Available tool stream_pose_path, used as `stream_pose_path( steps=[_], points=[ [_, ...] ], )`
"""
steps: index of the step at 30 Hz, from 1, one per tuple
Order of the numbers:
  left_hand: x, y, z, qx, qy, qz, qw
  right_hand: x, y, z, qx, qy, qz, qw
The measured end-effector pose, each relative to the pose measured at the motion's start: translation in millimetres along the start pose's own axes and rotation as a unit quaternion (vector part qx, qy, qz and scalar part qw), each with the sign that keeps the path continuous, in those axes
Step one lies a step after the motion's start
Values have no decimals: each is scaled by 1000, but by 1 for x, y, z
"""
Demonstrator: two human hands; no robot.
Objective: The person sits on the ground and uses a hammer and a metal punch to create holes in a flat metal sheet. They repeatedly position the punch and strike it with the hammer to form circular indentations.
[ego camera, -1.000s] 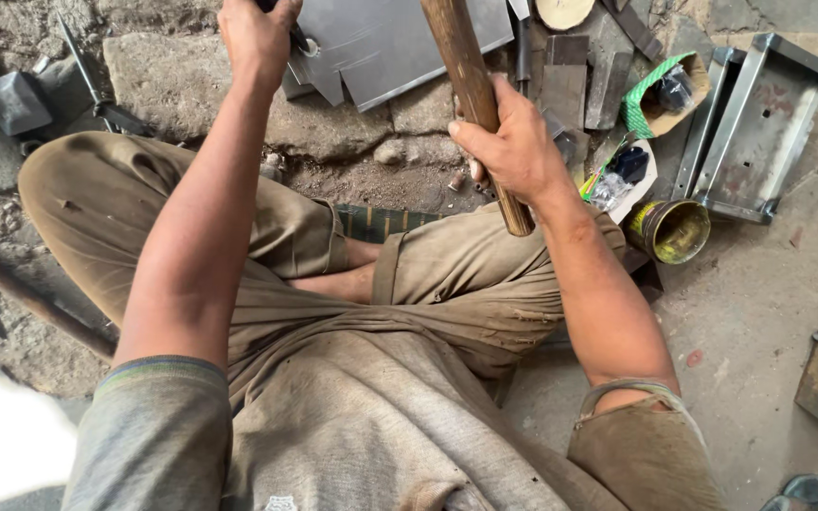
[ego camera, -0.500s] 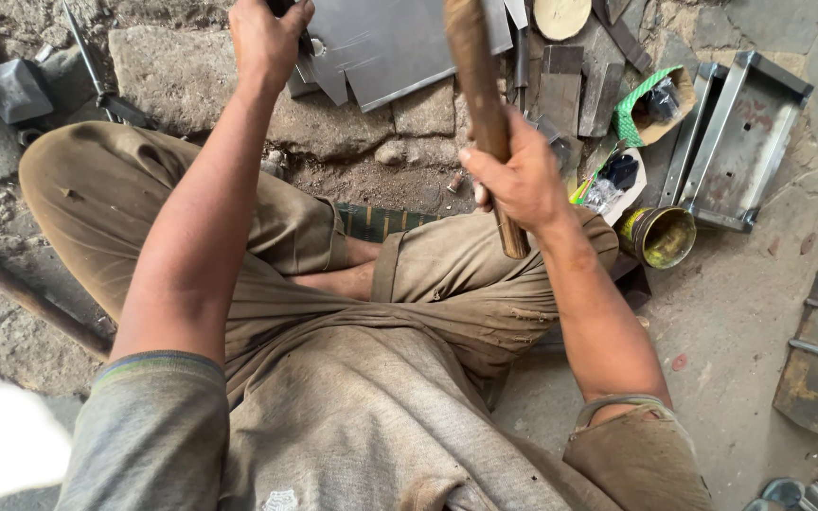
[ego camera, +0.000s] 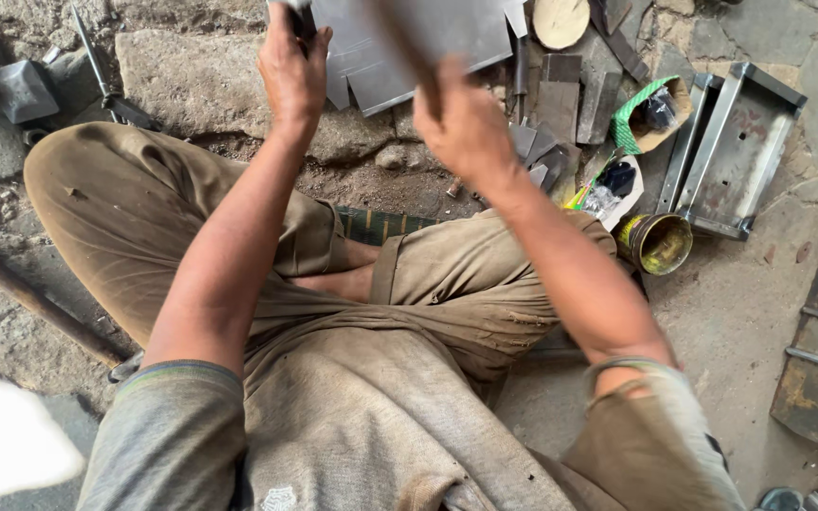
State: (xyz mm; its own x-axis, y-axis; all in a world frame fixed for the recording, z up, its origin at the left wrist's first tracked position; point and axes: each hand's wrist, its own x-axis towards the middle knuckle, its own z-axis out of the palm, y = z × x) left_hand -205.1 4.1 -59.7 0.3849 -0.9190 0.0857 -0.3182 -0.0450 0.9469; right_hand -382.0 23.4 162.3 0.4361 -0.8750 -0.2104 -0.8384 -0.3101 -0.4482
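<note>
Green-edged pouch (ego camera: 653, 112) upper right, dark contents unclear; white packet (ego camera: 608, 194) with yellow edge below it, beside one round yellow-green tin (ego camera: 660, 242), open. Two grey metal trays (ego camera: 736, 147) side by side at right. Left hand (ego camera: 293, 68) clamped on dark tool (ego camera: 301, 17), mostly cut off by top edge, over grey metal sheet (ego camera: 409, 38). Right hand (ego camera: 466, 123) closed on wooden handle (ego camera: 409, 52), motion-blurred, head out of frame
</note>
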Motion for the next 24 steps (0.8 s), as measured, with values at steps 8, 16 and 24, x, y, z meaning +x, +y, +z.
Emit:
stream_pose_path(
  steps=[8,16,24],
  points=[
    [17,-10,-11,-33,67,-86,994,-62,51,-27,307,-35,156,938],
    [14,0,-15,-73,14,-147,986,-86,46,-12,385,-38,186,903],
    [18,-5,-13,-58,-4,-170,984,-95,34,-9,421,-32,221,879]
  ],
)
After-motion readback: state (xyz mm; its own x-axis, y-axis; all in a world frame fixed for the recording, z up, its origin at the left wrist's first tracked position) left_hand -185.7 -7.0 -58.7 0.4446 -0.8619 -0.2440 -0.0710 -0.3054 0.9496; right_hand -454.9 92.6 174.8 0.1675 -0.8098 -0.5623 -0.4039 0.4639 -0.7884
